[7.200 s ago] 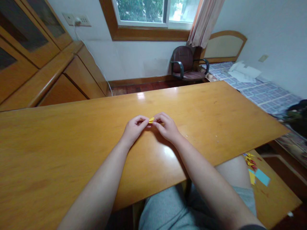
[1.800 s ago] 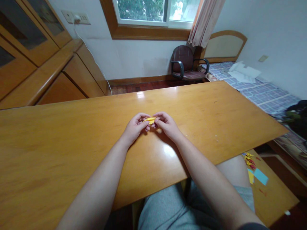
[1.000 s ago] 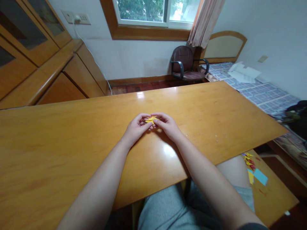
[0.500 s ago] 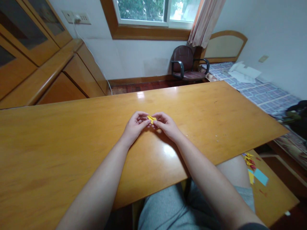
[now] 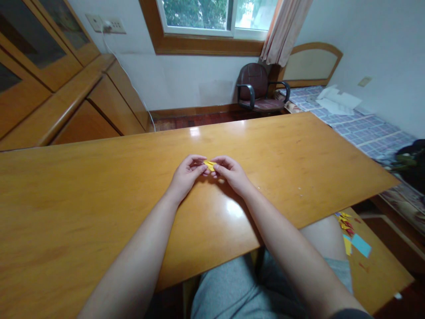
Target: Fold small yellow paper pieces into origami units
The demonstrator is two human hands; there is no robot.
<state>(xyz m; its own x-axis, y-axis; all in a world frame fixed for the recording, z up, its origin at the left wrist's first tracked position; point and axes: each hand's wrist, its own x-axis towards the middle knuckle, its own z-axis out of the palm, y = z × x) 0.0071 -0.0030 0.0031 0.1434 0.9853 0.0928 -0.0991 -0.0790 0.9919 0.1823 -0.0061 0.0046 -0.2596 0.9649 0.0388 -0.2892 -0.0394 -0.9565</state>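
Where hands pinch, folded yellow paper shows.

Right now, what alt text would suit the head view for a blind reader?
Left hand and right hand hold a small folded yellow paper over a wooden table; a blue sheet lies on a lower surface at right.

No text or number (or brand) can be read.

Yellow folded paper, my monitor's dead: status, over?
Left hand, right hand pinching. Yellow folded paper held between them, above wooden table. Fingers partly cover it.
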